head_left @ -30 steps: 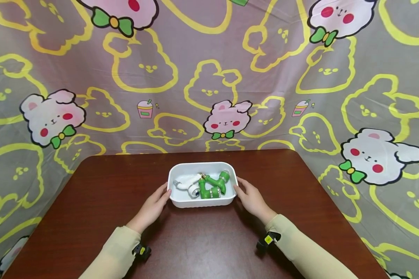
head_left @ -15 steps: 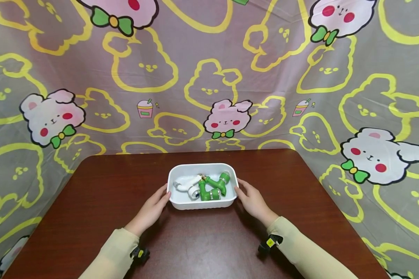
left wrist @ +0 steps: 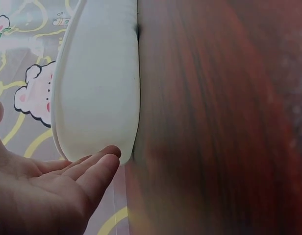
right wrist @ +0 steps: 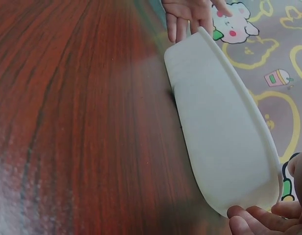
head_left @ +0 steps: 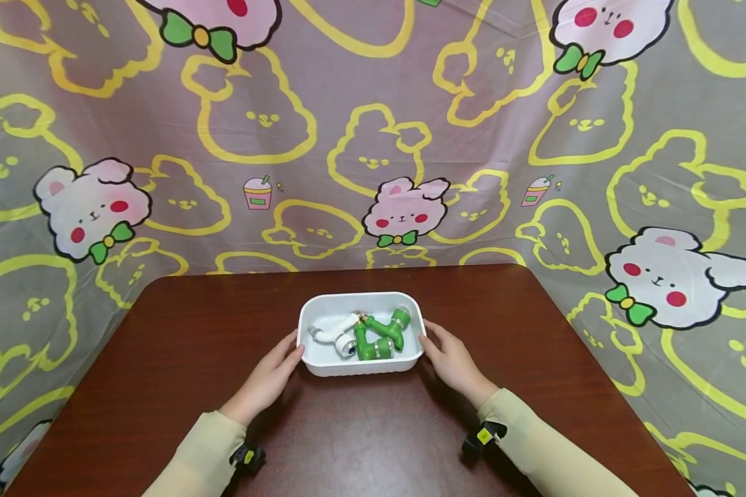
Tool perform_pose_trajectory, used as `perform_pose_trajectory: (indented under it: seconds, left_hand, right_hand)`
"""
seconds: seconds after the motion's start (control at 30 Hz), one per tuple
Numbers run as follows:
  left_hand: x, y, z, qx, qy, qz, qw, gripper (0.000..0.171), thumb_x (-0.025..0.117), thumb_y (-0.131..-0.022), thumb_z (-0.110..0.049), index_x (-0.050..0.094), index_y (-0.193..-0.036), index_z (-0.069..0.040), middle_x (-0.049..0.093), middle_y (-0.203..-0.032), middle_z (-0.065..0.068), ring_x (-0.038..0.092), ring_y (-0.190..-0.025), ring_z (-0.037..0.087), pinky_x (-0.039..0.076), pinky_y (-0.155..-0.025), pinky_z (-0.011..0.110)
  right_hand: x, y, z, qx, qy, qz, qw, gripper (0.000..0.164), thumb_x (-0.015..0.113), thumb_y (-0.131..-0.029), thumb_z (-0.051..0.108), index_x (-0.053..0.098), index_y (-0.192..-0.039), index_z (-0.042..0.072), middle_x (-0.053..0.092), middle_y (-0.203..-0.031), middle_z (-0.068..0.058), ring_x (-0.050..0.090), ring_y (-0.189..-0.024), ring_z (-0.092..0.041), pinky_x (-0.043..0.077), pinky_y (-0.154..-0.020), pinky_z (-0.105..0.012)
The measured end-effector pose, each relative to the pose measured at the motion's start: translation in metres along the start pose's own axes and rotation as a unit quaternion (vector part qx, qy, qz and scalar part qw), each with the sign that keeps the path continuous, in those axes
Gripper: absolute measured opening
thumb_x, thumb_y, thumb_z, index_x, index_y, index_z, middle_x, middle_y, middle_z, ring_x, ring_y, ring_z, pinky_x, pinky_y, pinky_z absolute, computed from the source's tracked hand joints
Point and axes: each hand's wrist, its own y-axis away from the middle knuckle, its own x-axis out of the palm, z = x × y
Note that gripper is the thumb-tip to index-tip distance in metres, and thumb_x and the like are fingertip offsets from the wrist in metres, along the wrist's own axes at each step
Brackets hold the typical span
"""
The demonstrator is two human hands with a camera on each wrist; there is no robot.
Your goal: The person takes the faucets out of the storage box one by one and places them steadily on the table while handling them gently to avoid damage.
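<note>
Holding a white tub (head_left: 360,368) of green and white fittings (head_left: 364,345) between left hand (head_left: 264,379) and right hand (head_left: 454,360), both loosely outstretched.

The head view looks forward and down at the table (head_left: 360,435) from above, while both wrist views, sideways, low and much closer, share the near wall of the white tray (head_left: 363,370), seen from opposite ends.

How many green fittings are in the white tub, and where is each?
2. One green fitting lies at the right rear of the white tub; the other green fitting lies nearer the front. None looks hidden.
</note>
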Motion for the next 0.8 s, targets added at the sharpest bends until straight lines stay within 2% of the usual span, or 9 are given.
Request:
perform_pose_trajectory:
  seconds: [0.33,0.53,0.8]
  left_hand:
    - [-0.001,0.005,-0.002,-0.011,-0.016,0.010,0.9998,0.064,0.044,-0.111,-0.037,0.029,-0.161,-0.001,0.031,-0.166,0.023,0.027,-0.155,0.040,0.024,-0.124,0.058]
    - [-0.001,0.007,-0.002,-0.011,-0.022,0.012,0.9996,0.063,0.044,-0.111,-0.037,0.029,-0.161,-0.002,0.030,-0.167,0.022,0.025,-0.156,0.040,0.023,-0.124,0.059]
    - [0.000,0.011,-0.004,-0.010,-0.023,0.011,0.9996,0.063,0.045,-0.111,-0.034,0.028,-0.161,-0.001,0.030,-0.166,0.023,0.025,-0.155,0.040,0.023,-0.124,0.059]
  right_hand:
    - [0.001,0.005,0.000,0.001,0.000,-0.004,1.000,0.046,0.060,-0.105,0.020,0.054,-0.147,0.001,0.060,-0.144,-0.022,0.056,-0.134,-0.036,0.044,-0.113,-0.053]
    - [0.002,0.008,0.000,-0.001,-0.004,-0.008,1.000,0.046,0.061,-0.105,0.019,0.055,-0.146,0.000,0.064,-0.139,-0.022,0.062,-0.127,-0.034,0.048,-0.108,-0.051]
    - [0.003,0.010,-0.002,-0.008,0.006,-0.012,1.000,0.047,0.061,-0.105,0.020,0.054,-0.146,-0.001,0.060,-0.144,-0.023,0.056,-0.136,-0.037,0.043,-0.114,-0.054]
